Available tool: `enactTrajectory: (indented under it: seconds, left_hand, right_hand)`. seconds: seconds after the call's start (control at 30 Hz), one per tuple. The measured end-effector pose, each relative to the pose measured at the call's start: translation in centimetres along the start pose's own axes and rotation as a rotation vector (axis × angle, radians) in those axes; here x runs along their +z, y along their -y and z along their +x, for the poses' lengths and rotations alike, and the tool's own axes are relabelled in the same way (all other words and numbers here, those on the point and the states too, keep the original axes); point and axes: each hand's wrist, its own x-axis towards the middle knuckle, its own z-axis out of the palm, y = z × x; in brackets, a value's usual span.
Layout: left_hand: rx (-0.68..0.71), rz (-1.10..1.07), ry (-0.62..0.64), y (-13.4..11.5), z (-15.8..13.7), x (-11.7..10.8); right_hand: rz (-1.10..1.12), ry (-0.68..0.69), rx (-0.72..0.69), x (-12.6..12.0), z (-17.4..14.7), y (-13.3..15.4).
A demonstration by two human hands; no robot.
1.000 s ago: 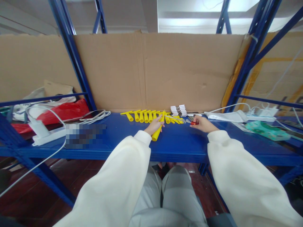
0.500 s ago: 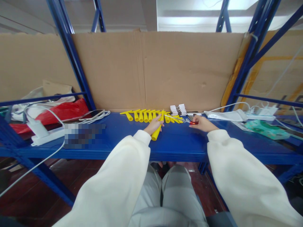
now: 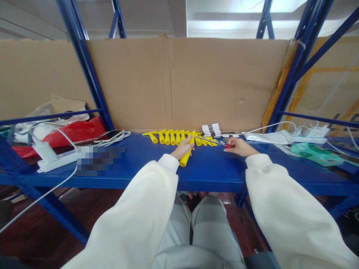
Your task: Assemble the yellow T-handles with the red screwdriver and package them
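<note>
My left hand is closed around a yellow tapered plastic piece, its wide round end towards me and its narrow end pointing away. In my right hand is a screwdriver with a red handle. Its long metal shaft runs left, and its tip meets the upper part of the yellow piece. Behind my left hand lies a row of several similar yellow pieces. Beneath the shaft, small metal parts lie on the blue shelf, too small to make out.
White pieces with dark ends lie in a row before the cardboard panel. To the right are a white pouch, a green packet and a power strip. Leftwards lie a charger strip, cables and a red bag.
Both hands stay nearly where they were. The screwdriver's handle and shaft look slightly different in shade, as if turned a little; its tip remains at the yellow piece.
</note>
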Motion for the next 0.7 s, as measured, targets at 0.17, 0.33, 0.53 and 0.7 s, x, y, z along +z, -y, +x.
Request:
enactTrajectory:
  seconds: [0.17, 0.33, 0.53, 0.7]
  left_hand:
    - [0.011, 0.0, 0.001, 0.27, 0.3, -0.04]
    - [0.003, 0.05, -0.02, 0.22, 0.3, -0.16]
    - [0.007, 0.048, -0.012, -0.13, -0.06, -0.06]
    - [0.009, 0.073, -0.001, -0.18, -0.16, -0.05]
  right_hand:
    - [-0.118, -0.063, -0.007, -0.23, 0.04, -0.18]
    - [-0.124, -0.023, -0.057, -0.28, -0.02, 0.41]
    - [-0.043, -0.035, -0.051, -0.06, 0.05, 0.09]
    - [-0.147, -0.041, -0.035, -0.32, -0.07, 0.14]
